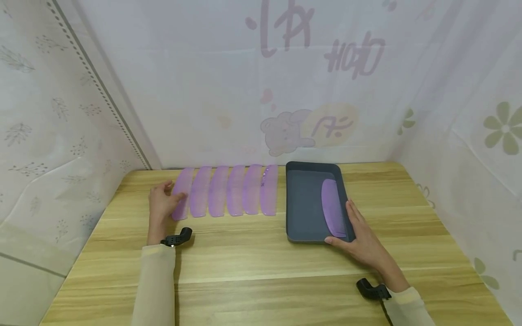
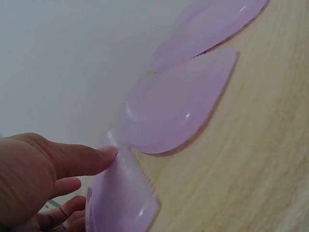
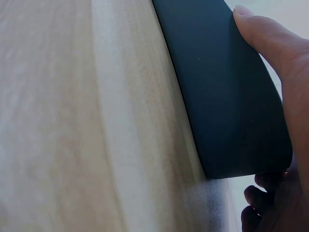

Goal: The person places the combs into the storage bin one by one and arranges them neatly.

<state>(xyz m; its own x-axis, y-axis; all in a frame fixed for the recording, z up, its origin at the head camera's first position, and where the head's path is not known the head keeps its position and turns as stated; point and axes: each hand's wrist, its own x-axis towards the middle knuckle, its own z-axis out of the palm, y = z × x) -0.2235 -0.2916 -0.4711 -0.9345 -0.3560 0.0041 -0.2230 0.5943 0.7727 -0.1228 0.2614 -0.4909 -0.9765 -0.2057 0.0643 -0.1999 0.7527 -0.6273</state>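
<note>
My left hand (image 1: 162, 203) is at the leftmost purple comb (image 1: 183, 192) of a row. In the left wrist view, the thumb lies on the comb (image 2: 123, 193) and the other fingers curl at its outer edge, pinching it. My right hand (image 1: 363, 240) grips the near right corner of a dark grey tray (image 1: 303, 203). Its thumb is at the near rim and its fingers are along the right side. Inside the tray, a purple comb (image 1: 332, 208) lies along the right wall. The right wrist view shows the tray's outer wall (image 3: 227, 96) with the thumb over its rim.
Several more purple combs, such as the one nearest the tray (image 1: 269, 192), stand side by side in the row between the left hand and the tray. Everything rests on a wood-grain table (image 1: 244, 267). A printed white curtain (image 1: 204, 90) hangs behind the table.
</note>
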